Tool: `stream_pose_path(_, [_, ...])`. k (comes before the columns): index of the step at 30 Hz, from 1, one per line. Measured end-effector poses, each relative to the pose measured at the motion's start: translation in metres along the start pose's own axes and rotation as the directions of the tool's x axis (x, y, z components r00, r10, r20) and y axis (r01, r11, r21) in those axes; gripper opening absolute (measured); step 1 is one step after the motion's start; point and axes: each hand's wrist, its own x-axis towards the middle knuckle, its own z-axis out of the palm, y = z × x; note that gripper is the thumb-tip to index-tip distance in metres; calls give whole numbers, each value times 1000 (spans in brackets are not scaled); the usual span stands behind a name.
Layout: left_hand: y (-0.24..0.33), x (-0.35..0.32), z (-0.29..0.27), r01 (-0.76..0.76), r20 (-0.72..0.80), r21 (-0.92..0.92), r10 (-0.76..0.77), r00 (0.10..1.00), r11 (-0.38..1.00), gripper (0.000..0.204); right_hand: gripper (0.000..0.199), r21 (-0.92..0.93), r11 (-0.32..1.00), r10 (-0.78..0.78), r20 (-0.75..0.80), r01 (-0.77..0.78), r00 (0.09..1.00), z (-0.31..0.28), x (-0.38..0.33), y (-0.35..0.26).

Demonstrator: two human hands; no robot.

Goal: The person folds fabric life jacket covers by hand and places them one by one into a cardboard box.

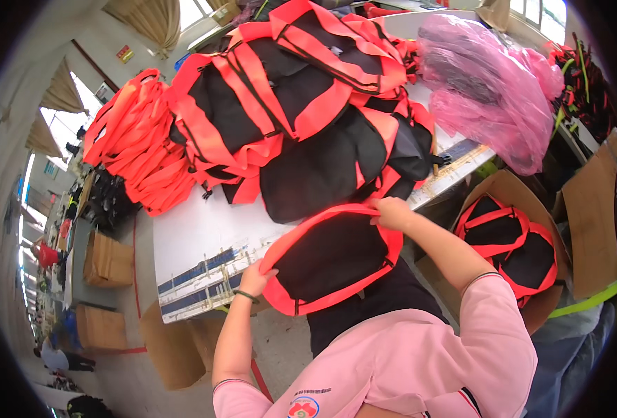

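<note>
An oval black fabric bag piece [333,254] with a wide bright orange-red border is stretched out in front of my body, just off the table's near edge. My left hand [255,280] grips the border at its left end, a dark band round the wrist. At the upper right end my right hand [392,213] pinches the same border between thumb and fingers. Right behind it, a dark rounded fabric panel [315,174] with orange-red trim lies at the front of a heap of similar black and orange-red bag pieces [252,90].
The white table [204,244] has worn, taped edges. Orange-red strips [141,146] are piled at its left, and a pink plastic bag [489,83] lies at its right. On my right, a cardboard box [562,272] holds more pieces. Other boxes [106,259] stand on the left floor.
</note>
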Motion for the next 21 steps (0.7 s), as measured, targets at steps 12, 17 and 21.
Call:
stream_pose_path(12, [144,-24,-38,-41,110,-578,127,986,815,39,40,426,852,-48,-515,304,856,-104,-111,70])
stream_pose_path(17, [210,-16,-51,-282,49,-715,448,892,639,50,29,756,646,617,-600,109,509,-125,-234,173])
stream_pose_path(21, [173,-1,-23,-18,231,-509,157,960,860,39,31,806,102,914,-307,583,264,-29,-268,221])
